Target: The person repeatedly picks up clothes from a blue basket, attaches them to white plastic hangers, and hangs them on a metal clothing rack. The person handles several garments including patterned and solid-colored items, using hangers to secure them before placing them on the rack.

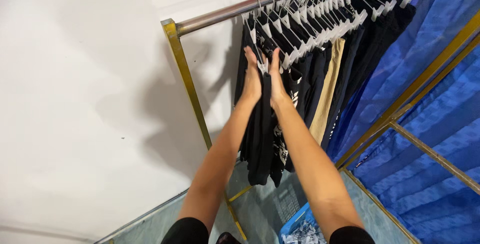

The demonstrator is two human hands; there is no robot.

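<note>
**Mia:** What are the hands on?

**Sam:** A black garment [263, 124]. It hangs from a white clip hanger [262, 65] at the left end of the row on the metal rail [240, 8]. It hangs straight down between the two arms.

**Mia:** How do the hands sit?

**Sam:** The left hand [251, 76] is flat on the left side of the garment's top, fingers straight and close together, pointing up. The right hand [276, 76] does the same on the right side. The two palms face each other and press the cloth and the hanger's clip between them. The fingers are not curled.

**Mia:** What is next to it?

**Sam:** More dark clothes [300, 81] hang just to the right, each on a white hanger. Some have white marks on them. One tan garment [327, 91] hangs among them, and more black ones [372, 44] hang farther right.

**Mia:** What holds the rail up?

**Sam:** A yellow post [187, 81] at the left end. Behind it is a white wall [80, 99] with a shadow of the arms.

**Mia:** And on the right?

**Sam:** Blue cloth [435, 109] over a yellow frame [415, 86]. Near the bottom, on the blue-grey floor [260, 209], sits a blue basket [300, 226] with pale things inside, too small to tell.
</note>
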